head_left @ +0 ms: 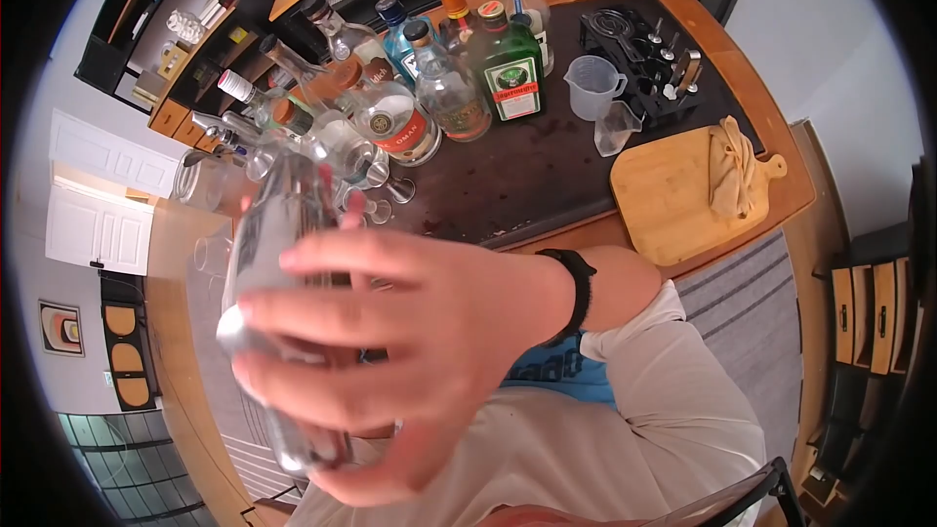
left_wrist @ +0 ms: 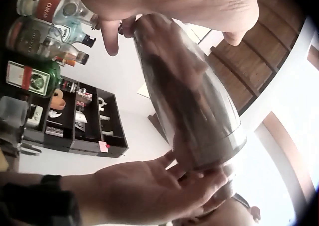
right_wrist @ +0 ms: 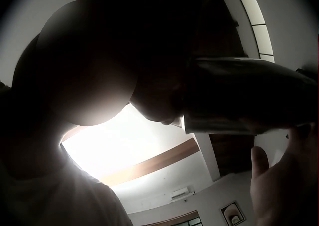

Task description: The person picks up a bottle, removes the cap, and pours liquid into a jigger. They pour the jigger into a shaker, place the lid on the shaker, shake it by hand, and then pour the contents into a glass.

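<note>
A shiny metal cocktail shaker [head_left: 288, 200] is raised in front of the body and tilted, blurred in the head view. My right hand [head_left: 390, 322], with a black band at the wrist, grips one end with its fingers spread round the metal. My left hand [left_wrist: 189, 7] holds the narrower end, its palm over it at the top of the left wrist view. From the head, most of that hand is hidden behind the shaker. In the right wrist view the shaker [right_wrist: 239, 94] is dark against the bright ceiling.
Several liquor bottles, among them a green one [head_left: 508, 73], crowd the dark-topped table [head_left: 527, 176]. A metal jigger [head_left: 400, 187] stands before them. To the right are a plastic measuring jug [head_left: 592, 88], a black bar-tool holder [head_left: 654, 68], and a cutting board [head_left: 664, 190] bearing a cloth [head_left: 730, 176].
</note>
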Available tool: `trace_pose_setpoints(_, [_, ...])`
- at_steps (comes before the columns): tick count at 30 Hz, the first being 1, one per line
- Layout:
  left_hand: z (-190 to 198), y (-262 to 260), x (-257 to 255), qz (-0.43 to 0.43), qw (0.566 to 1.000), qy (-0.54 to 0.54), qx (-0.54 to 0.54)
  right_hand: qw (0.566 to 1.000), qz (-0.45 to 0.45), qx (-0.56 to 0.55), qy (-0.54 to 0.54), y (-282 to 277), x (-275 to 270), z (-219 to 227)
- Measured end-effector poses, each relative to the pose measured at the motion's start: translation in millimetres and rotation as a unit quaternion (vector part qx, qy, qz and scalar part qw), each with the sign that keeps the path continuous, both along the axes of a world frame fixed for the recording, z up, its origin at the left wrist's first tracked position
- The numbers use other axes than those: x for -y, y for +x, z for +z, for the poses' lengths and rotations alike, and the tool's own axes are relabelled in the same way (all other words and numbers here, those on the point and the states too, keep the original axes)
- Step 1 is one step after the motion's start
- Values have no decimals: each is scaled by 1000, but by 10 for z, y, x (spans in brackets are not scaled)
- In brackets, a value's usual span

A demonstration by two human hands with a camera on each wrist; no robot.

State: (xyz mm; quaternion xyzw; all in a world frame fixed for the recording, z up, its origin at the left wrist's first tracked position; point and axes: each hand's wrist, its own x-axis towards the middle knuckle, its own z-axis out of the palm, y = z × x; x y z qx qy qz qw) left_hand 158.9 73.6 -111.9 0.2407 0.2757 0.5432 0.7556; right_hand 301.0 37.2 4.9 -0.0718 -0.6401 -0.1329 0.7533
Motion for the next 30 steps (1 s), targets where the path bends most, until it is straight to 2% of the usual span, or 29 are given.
trace_pose_setpoints(4, [8,-8,-10,-14,1000,6,2,999,27,13,-14,47,-135,-75])
trace_pose_setpoints(5, [11,-11,-11,-18,1000,8,2,994,-37,62,-80,67,-267,-161])
trace_pose_setpoints(7, [12,-22,-14,-26,1000,10,3,959,-135,136,-211,202,-472,-288])
trace_pose_setpoints(8, [-26,-35,-2,-113,991,-64,34,913,-182,197,-306,262,-521,-325])
trace_pose_setpoints(9, [-71,-54,16,-198,968,-136,66,882,-230,211,-353,312,-551,-366])
trace_pose_setpoints(11, [-139,-24,126,-169,964,-205,31,834,-291,229,-409,358,-634,-470])
trace_pose_setpoints(16, [-126,-3,124,-168,967,-193,-2,850,-278,226,-386,401,-620,-410])
trace_pose_setpoints(18, [-154,-24,79,-193,971,-130,57,846,-287,234,-384,368,-568,-376])
trace_pose_setpoints(19, [-147,-11,72,-195,971,-129,56,888,-253,214,-320,345,-537,-327])
trace_pose_setpoints(21, [-141,31,84,-5,999,40,25,947,-165,177,-211,320,-369,-188])
trace_pose_setpoints(22, [-250,-116,280,-32,988,147,23,975,-149,121,-112,234,-296,-114])
trace_pose_setpoints(23, [-361,-216,260,-32,989,144,23,975,-149,121,-114,138,-239,-77])
trace_pose_setpoints(25, [-336,-274,202,-14,989,145,-3,999,-26,10,44,-1,-171,-39])
trace_pose_setpoints(29, [-196,-325,2,27,986,156,-54,997,-1,21,74,57,-349,-112])
trace_pose_setpoints(30, [-154,-318,-52,38,984,160,-67,997,-33,51,-36,97,-434,-177])
